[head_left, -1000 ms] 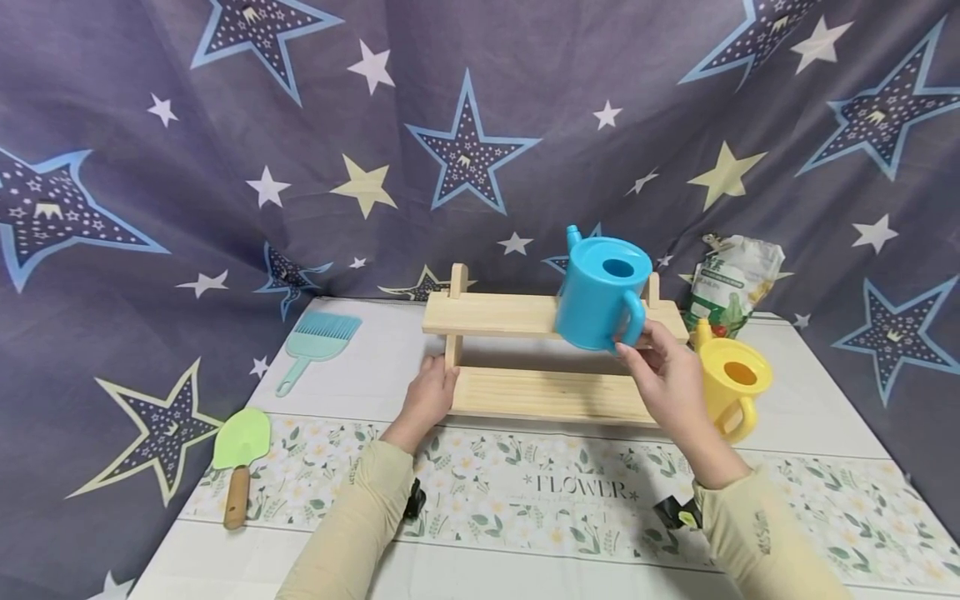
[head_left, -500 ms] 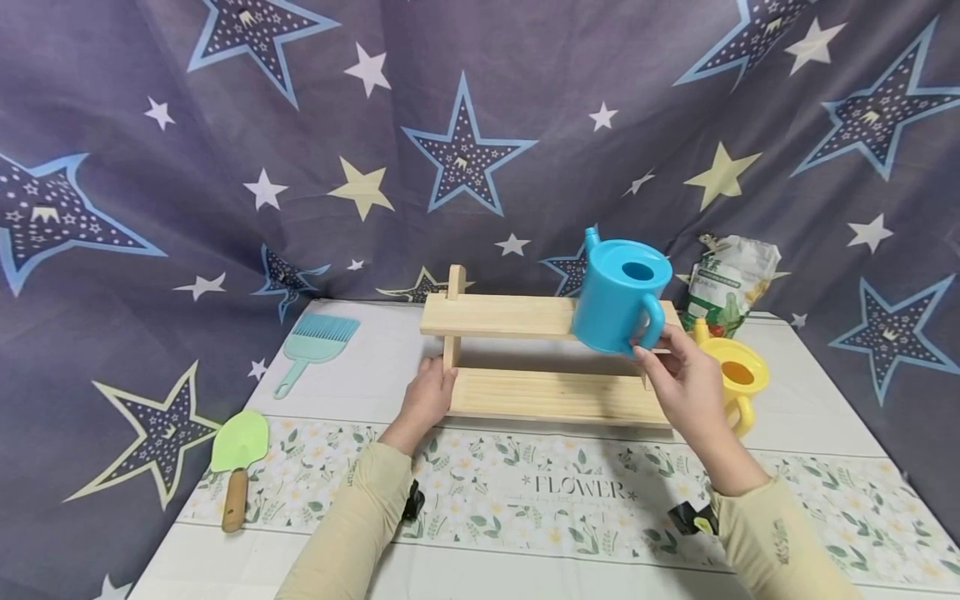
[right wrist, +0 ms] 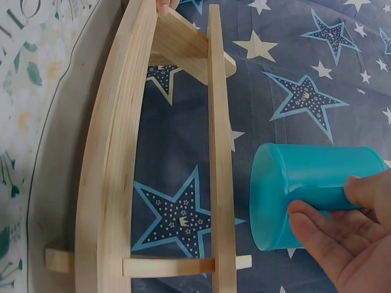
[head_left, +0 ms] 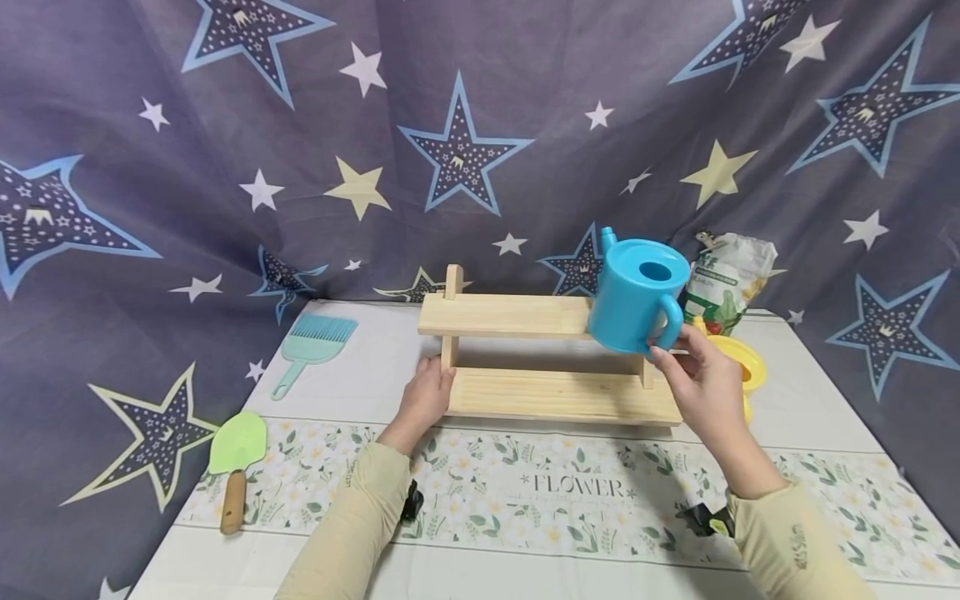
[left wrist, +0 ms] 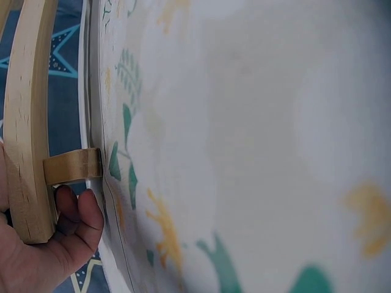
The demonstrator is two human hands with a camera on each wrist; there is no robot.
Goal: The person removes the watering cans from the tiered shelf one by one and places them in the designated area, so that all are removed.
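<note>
My right hand [head_left: 707, 379] holds a blue toy watering can [head_left: 633, 292] by its handle, thumb and fingers pinching the handle's lower part. In the right wrist view the watering can [right wrist: 324, 165] hangs apart from the upper board, just above it. My left hand [head_left: 425, 396] grips the left end of a two-tier wooden shelf [head_left: 510, 315]. The left wrist view shows this hand [left wrist: 55, 253] with its fingers curled under the lower board [left wrist: 27, 122], beside a wooden foot [left wrist: 72, 166].
A yellow watering can [head_left: 752, 362], partly hidden by my right hand, stands right of the shelf, with a printed bag [head_left: 727, 283] behind it. At left lie a teal brush [head_left: 315, 340] and a green trowel [head_left: 237, 446]. A starry curtain [head_left: 300, 125] closes off the back.
My right hand has carried the blue watering can to the right, toward the shelf's right end, covering more of the yellow can. The left hand keeps its grip on the shelf.
</note>
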